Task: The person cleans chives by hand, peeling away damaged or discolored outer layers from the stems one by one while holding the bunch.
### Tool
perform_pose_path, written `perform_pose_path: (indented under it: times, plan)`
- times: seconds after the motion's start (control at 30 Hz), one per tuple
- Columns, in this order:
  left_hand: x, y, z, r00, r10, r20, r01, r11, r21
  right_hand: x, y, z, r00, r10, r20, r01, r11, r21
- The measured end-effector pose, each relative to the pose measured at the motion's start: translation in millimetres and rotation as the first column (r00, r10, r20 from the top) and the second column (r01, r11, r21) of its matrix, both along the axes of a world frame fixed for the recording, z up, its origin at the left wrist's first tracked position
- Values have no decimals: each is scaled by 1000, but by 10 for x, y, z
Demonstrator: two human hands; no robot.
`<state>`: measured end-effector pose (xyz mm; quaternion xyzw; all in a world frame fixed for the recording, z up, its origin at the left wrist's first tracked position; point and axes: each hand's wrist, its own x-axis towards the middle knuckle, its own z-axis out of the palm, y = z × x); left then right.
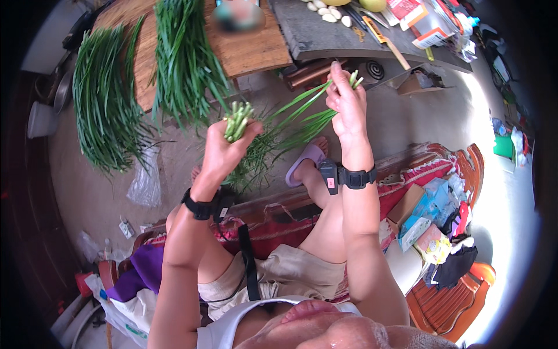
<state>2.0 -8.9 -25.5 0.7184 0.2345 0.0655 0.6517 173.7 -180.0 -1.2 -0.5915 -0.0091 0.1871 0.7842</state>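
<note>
The person's left hand (222, 153) is gripping a thick bundle of green stalks (237, 123); its fingers are curling firmly around the stems, and the pale ends are pointing up above the fist. The right hand (349, 107) is holding a few long green blades (317, 121); its fingers are closing on them near the pale ends, the thumb is pointing upward, and the leafy lengths are trailing down to the left, toward the bundle. Both hands are hovering in front of the wooden bench (261, 51), well apart from each other. Loose greens (253, 171) are showing below and between the hands; whether some are hanging from the bundle or all are lying on the floor (93, 198), I cannot tell.

On the wooden bench, 2 heaps are lying side by side: the left heap (103, 99) and the right heap (185, 58), both drooping over the near edge. Beside them, the gray bench (314, 35) is carrying small white pieces (329, 17), a wooden-handled knife (397, 53) and a clear plastic container (433, 26). A clear plastic bag (145, 180) is lying on the floor at the left. The person is sitting on a seat with a red cover (279, 224), and purple cloth (139, 273) is resting at its left end.
</note>
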Motion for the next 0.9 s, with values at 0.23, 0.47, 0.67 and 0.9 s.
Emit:
perform_pose_path:
  times: [0.23, 0.47, 0.67, 0.9]
  plan:
    - [-11, 99, -15, 994, 101, 45, -98, 992, -75, 140, -195, 35, 992, -88, -93, 104, 978, 182]
    - [86, -50, 176, 990, 83, 111, -68, 989, -134, -216, 153, -25, 989, 149, 22, -150, 988, 38]
    - [119, -100, 100, 993, 32, 118, -7, 979, -204, -562, 464, -13, 927, 349, 141, -342, 937, -71]
    - [63, -31, 86, 992, 76, 105, -45, 962, -270, -477, 390, 16, 969, 244, 23, -244, 970, 0]
